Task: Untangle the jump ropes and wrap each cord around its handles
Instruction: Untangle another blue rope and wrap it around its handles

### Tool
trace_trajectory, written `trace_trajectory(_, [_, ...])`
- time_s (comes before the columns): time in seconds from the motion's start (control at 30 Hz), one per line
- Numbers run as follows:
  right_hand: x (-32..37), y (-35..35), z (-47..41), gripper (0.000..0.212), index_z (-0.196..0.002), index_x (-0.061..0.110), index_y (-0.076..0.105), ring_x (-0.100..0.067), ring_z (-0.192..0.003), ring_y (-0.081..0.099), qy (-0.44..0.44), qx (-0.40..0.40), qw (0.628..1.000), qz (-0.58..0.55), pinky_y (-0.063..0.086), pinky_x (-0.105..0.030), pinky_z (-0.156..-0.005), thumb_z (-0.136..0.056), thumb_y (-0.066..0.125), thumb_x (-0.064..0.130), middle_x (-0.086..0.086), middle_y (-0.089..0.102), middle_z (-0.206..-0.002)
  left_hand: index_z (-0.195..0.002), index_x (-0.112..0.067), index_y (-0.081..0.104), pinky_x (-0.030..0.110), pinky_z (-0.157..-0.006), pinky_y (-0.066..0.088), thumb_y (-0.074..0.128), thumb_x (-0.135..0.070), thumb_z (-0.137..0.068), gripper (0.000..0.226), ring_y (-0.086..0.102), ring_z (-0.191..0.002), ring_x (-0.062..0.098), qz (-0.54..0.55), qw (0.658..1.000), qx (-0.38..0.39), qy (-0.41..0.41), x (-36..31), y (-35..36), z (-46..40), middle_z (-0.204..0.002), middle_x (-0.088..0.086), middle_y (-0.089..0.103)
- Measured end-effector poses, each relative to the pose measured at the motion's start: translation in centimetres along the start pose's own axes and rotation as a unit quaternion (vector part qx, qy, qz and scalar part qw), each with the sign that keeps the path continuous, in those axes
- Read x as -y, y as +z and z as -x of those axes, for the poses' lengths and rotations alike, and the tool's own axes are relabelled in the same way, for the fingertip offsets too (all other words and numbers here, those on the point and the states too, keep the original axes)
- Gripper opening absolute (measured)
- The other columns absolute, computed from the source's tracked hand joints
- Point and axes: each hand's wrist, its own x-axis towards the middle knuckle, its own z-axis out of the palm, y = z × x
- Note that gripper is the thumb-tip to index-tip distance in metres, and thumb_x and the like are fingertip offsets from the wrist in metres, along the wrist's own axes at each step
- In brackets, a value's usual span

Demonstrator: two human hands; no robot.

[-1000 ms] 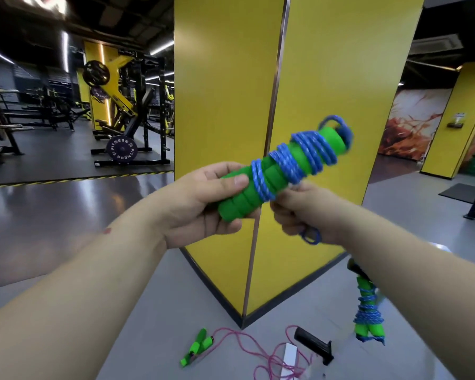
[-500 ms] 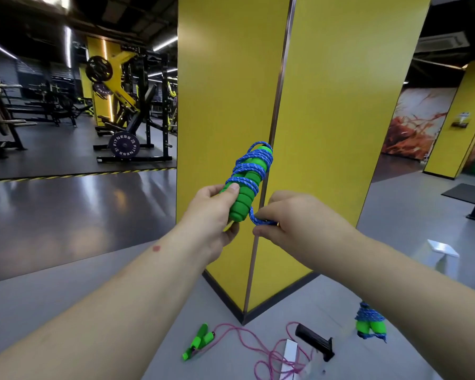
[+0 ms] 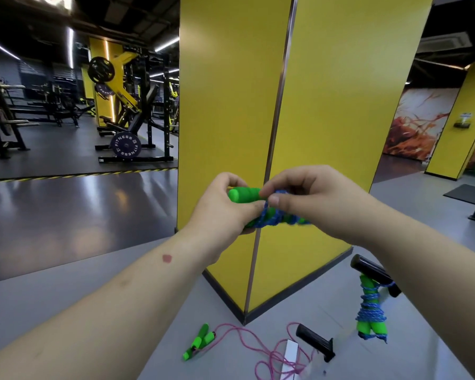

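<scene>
Before the yellow pillar [image 3: 231, 105], both hands grip the green handles [image 3: 244, 195], the right hand [image 3: 307, 198] pinching blue cord [image 3: 269, 215].

Two bare forearms, no sleeves, left hand [image 3: 225, 207], right hand [image 3: 313, 198], small red mark on left forearm

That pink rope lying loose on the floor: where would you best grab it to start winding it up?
Probably by the two green handles, which lie side by side at the pink cord's left end, apart from the tangle. Come from above and grip across both at mid-length. They are thick and firm, whereas the cord loops loosely toward the black handle.
</scene>
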Motion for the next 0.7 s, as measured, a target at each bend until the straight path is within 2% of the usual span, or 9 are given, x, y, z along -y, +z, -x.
trace_trajectory(0.07, [-0.3, -0.1, -0.4, 0.014, -0.097, 0.028, 0.078, -0.012, -0.095, 0.072, 0.009, 0.003, 0.998, -0.065, 0.059, -0.032, -0.086, -0.095, 0.068, 0.019, 0.003, 0.077, -0.096, -0.105, -0.017, 0.062, 0.041, -0.069, 0.059, 0.076, -0.011, -0.089, 0.022, 0.065, -0.077, 0.018, -0.035, 0.997, 0.033, 0.052, 0.1, 0.0, 0.1, -0.087, 0.006, 0.064])
trace_trajectory(0.17, [-0.6, 0.2, -0.8, 0.018, -0.099, 0.022, 0.077, -0.012, -0.096, 0.072, 0.020, 0.001, 0.989, -0.146, 0.057, -0.028, -0.084, -0.098, 0.062, 0.012, 0.000, 0.077, -0.097, -0.108, -0.022, 0.065, 0.035, -0.073, 0.052, 0.066, -0.015, -0.098, 0.013, 0.063, -0.083, 0.015, 0.000, 0.995, 0.088, 0.043, 0.2, 0.3, 0.3, -0.089, 0.001, 0.067])
trace_trajectory(0.27, [-0.7, 0.8, -1.1, 0.021, -0.096, 0.021, 0.077, -0.014, -0.085, 0.068, 0.029, -0.033, 0.986, -0.162, 0.059, -0.033, -0.080, -0.099, 0.060, 0.009, -0.009, 0.075, -0.098, -0.118, -0.018, 0.061, 0.046, -0.093, 0.051, 0.060, -0.016, -0.093, 0.025, 0.064, -0.101, 0.028, 0.168, 0.975, 0.141, -0.036, 0.0, 0.7, 0.5, -0.106, 0.012, 0.068])
trace_trajectory(0.33, [-0.7, 1.3, -1.1, 0.020, -0.096, 0.019, 0.076, -0.013, -0.079, 0.066, 0.038, -0.071, 0.986, -0.145, 0.061, -0.031, -0.071, -0.099, 0.059, 0.008, -0.015, 0.071, -0.101, -0.122, -0.018, 0.061, 0.056, -0.105, 0.045, 0.053, -0.020, -0.084, 0.039, 0.060, -0.109, 0.033, 0.210, 0.963, 0.162, -0.049, -0.1, 0.8, 0.5, -0.113, 0.014, 0.065])
trace_trajectory(0.43, [-1.0, 2.3, -0.9, 0.020, -0.098, 0.019, 0.075, -0.007, -0.072, 0.065, 0.031, -0.118, 0.986, -0.110, 0.056, -0.022, -0.060, -0.099, 0.058, 0.008, -0.008, 0.068, -0.096, -0.125, -0.026, 0.059, 0.052, -0.097, 0.048, 0.056, -0.024, -0.083, 0.042, 0.064, -0.104, 0.028, 0.149, 0.971, 0.185, -0.015, -0.1, 1.5, 0.6, -0.106, 0.009, 0.065])
trace_trajectory(0.53, [-1.2, 2.4, -0.8, 0.020, -0.098, 0.025, 0.075, -0.004, -0.080, 0.066, -0.008, -0.134, 0.990, -0.053, 0.052, -0.019, -0.071, -0.096, 0.062, 0.009, 0.006, 0.073, -0.091, -0.121, -0.031, 0.058, 0.045, -0.084, 0.048, 0.061, -0.024, -0.082, 0.040, 0.061, -0.086, 0.022, 0.075, 0.979, 0.190, -0.001, 0.4, 1.5, 0.7, -0.088, 0.002, 0.062])
trace_trajectory(0.6, [-1.2, 2.0, -0.7, 0.018, -0.101, 0.021, 0.076, -0.001, -0.078, 0.064, -0.023, -0.130, 0.988, -0.082, 0.049, -0.014, -0.070, -0.095, 0.066, 0.008, 0.007, 0.073, -0.087, -0.115, -0.035, 0.059, 0.044, -0.078, 0.041, 0.062, -0.030, -0.078, 0.037, 0.053, -0.082, 0.023, 0.030, 0.981, 0.189, -0.023, 0.7, 1.0, 0.6, -0.082, 0.001, 0.054])
trace_trajectory(0.7, [-1.4, 1.5, -0.9, 0.015, -0.101, 0.020, 0.076, -0.006, -0.075, 0.064, -0.011, -0.107, 0.986, -0.126, 0.055, -0.023, -0.072, -0.094, 0.068, 0.009, 0.006, 0.072, -0.080, -0.113, -0.033, 0.058, 0.043, -0.075, 0.038, 0.060, -0.031, -0.076, 0.037, 0.050, -0.080, 0.024, 0.012, 0.984, 0.173, -0.029, 1.3, 0.3, 0.5, -0.081, 0.003, 0.050])
